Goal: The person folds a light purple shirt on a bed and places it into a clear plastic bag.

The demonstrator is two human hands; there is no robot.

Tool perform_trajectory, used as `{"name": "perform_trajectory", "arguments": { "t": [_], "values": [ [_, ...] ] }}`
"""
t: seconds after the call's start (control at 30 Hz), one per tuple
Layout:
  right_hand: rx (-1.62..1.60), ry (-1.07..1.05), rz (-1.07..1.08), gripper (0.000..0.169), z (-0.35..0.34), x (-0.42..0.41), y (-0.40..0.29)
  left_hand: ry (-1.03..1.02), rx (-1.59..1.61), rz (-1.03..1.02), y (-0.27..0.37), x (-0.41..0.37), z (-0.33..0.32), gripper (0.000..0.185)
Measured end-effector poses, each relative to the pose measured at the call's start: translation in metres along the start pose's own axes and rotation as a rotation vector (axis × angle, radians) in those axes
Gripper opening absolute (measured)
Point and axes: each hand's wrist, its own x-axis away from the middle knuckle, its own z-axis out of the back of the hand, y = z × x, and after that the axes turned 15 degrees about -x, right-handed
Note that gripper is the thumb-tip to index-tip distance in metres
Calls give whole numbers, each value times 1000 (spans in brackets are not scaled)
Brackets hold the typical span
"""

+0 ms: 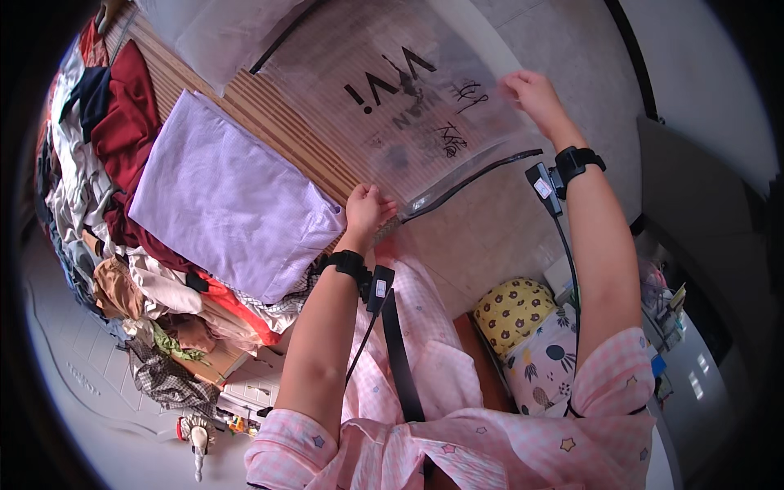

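Observation:
A large clear plastic zip bag [380, 141] is spread out before me, its face bearing dark printing and handwriting. Along its near end runs a black edge strip [471, 184]. My right hand [536, 101] pinches the bag's right side. At the near left corner, my left hand [369, 211] has its fingers on the plastic, thumb and fingertips close together. Just left of that hand lies a folded lilac cloth [236, 196], flat and smooth. Striped slats of a mat [275, 116] show through the bag and around it. Both wrists wear black straps with small devices.
A heap of mixed clothes [110, 190] covers the left side, with a dark red garment [128, 116] on it. Another translucent plastic bag [208, 37] sits at the top. Patterned cushions [514, 312] rest at lower right, near a white cabinet [698, 373].

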Motion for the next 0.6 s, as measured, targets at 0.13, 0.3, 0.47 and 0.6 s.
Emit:
{"name": "perform_trajectory", "arguments": {
  "t": [0.13, 0.3, 0.47, 0.6],
  "values": [
    [314, 239, 237, 24, 7, -10, 8, 30, -107, 3, 7, -7, -3, 14],
    [599, 791, 699, 22, 38, 25, -39, 80, -84, 32, 2, -12, -2, 14],
    [449, 986, 988, 26, 114, 78, -100, 160, -61, -8, -16, -27, -6, 18],
    [71, 737, 1039, 26, 125, 142, -127, 547, -556, -160, 8, 18, -17, 46]
  ]
}}
